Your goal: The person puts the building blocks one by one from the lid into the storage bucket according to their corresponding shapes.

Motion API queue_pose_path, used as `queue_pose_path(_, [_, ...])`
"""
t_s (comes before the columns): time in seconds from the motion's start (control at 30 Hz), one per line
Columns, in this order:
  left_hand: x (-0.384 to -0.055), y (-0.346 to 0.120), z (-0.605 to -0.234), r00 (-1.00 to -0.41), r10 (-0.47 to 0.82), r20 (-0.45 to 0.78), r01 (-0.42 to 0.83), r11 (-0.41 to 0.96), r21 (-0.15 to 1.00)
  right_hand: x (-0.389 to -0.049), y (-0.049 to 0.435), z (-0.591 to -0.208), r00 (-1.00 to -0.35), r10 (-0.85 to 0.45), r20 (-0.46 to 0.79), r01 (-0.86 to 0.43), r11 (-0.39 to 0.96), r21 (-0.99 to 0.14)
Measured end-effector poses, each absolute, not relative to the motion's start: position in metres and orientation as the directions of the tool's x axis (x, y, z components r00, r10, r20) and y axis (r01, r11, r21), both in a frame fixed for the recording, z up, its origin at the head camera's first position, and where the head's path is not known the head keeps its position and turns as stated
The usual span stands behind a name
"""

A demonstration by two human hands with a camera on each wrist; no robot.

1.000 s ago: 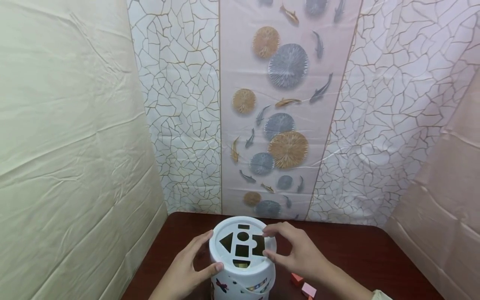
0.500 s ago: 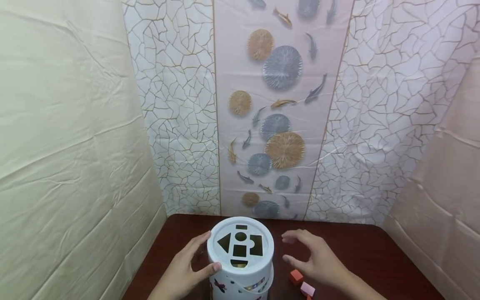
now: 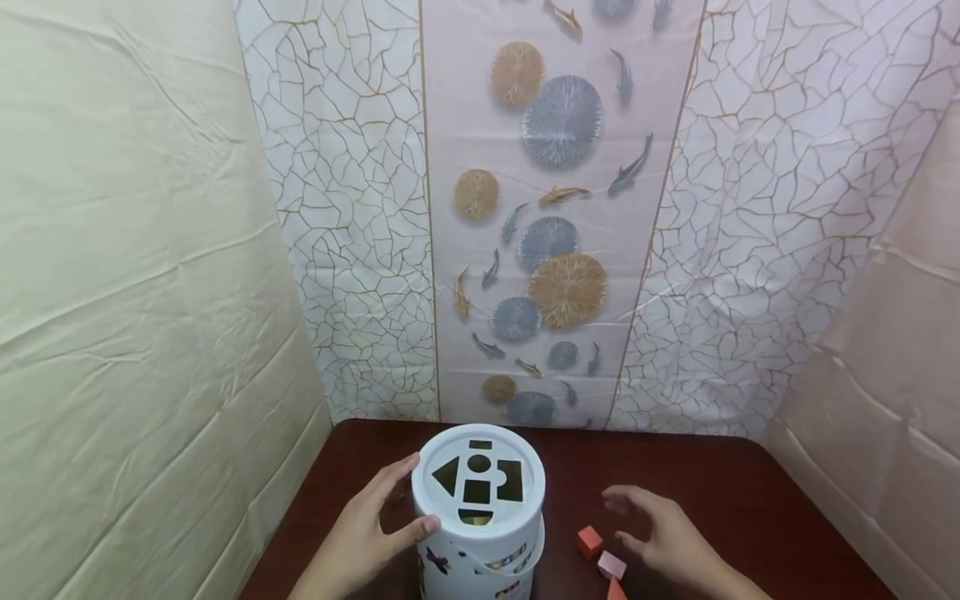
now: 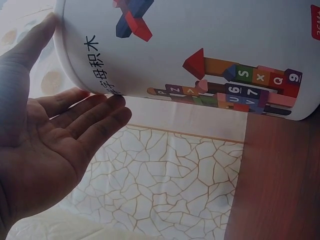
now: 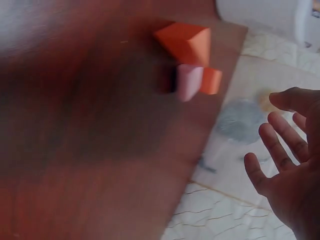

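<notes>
A white shape-sorter bucket (image 3: 468, 554) stands upright, its white lid (image 3: 525, 517) pierced by several shaped holes. My left hand (image 3: 360, 521) rests against the left of the bucket's rim, thumb in front and fingers farther back. In the left wrist view, the fingers (image 4: 95, 117) reach fairly straight along the printed wall. To the right of the bucket, my right hand (image 3: 667, 537) hovers with relaxed fingers and holds nothing. Nearest to it lie a red-orange cube (image 3: 589, 542), a pink block (image 3: 611, 566) and an orange triangular block (image 5: 187, 42), partly cut off in the head view.
The dark reddish-brown table (image 3: 720, 492) extends behind and right of the bucket. Patterned wall sheeting (image 3: 525, 350) rises at its back edge, and plain cream sheeting (image 3: 150, 375) hangs along the left. A white handle (image 3: 536, 554) loops down the bucket's right side.
My right hand has come away from the lid's right edge and moved right and down, near the loose blocks. The left hand has stayed at the rim.
</notes>
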State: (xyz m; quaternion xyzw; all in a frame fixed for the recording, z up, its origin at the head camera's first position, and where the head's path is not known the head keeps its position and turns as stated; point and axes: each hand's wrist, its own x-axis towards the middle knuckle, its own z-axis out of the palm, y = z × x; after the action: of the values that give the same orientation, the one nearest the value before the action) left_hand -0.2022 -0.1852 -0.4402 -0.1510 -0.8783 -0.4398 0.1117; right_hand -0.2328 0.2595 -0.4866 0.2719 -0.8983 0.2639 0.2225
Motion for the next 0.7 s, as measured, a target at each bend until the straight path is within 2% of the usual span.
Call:
queue_pose_path(0.17, [-0.203,-0.186,-0.441,-0.926,0.171,0.338,0.373,0.562,0.738,-0.236,0.274,-0.507,-0.817,-0.422,0.393,-0.573,0.669,-0.473])
queue_pose_path(0.4, [-0.202,-0.185,-0.439,-0.929,0.175,0.326,0.366,0.558,0.745,-0.237,0.279,-0.527,-0.822,-0.515,0.242,-0.533,0.545,-0.648])
queue_pose_path(0.53, [-0.202,-0.184,-0.439,-0.933,0.169,0.319,0.357,0.555,0.751,-0.239,0.279,-0.535,-0.820,-0.534,0.207,-0.526,0.560,-0.640])
queue_pose_path(0.7, [-0.204,-0.184,-0.442,-0.931,0.170,0.322,0.361,0.551,0.752,-0.242,0.280,-0.548,-0.790,-0.549,0.275,-0.590,0.554,-0.587])
